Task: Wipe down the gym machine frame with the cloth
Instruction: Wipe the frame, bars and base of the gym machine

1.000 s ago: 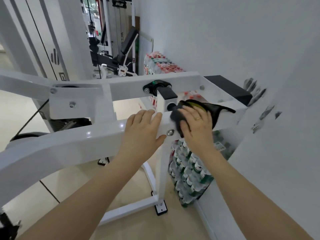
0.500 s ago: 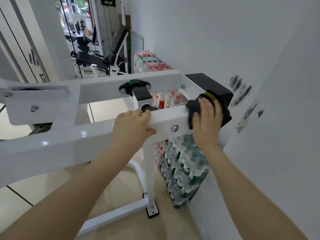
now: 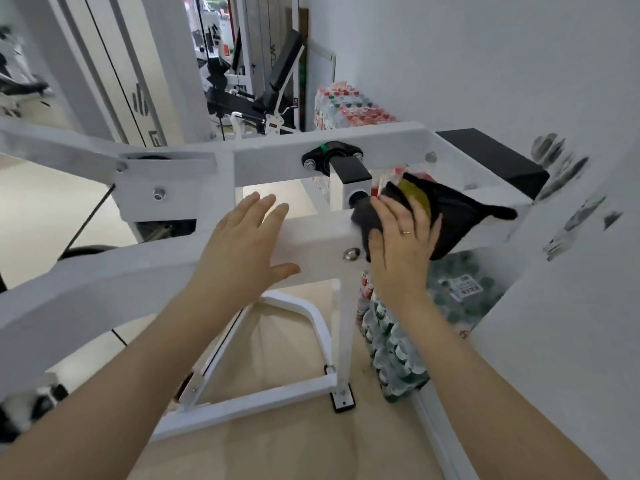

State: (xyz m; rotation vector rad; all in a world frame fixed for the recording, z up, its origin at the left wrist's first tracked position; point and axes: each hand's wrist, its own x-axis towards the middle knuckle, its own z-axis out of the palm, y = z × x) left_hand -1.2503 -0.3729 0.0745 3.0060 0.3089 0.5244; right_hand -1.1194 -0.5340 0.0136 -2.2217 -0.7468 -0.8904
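A white gym machine frame [image 3: 104, 282] runs across the view, with a near bar sloping up to the right and a far bar behind it. A dark cloth [image 3: 453, 216] with a yellow patch drapes over the near bar close to its right end. My right hand [image 3: 401, 244] presses flat on the cloth against the bar, fingers straight. Just left of it, my left hand [image 3: 242, 251] lies over the same bar with straight, spread fingers and holds nothing. A black bearing block [image 3: 332, 157] sits on the far bar.
A white wall [image 3: 485, 64] stands close on the right. Shrink-wrapped packs of water bottles [image 3: 391, 341] are stacked on the floor under the frame's right end. A black pad [image 3: 491, 157] tops the frame's far right. Other gym machines [image 3: 249, 81] stand behind.
My right hand slid the cloth back left along the bar, from the right end toward the bolt. My left hand's fingers straightened from gripping the bar.
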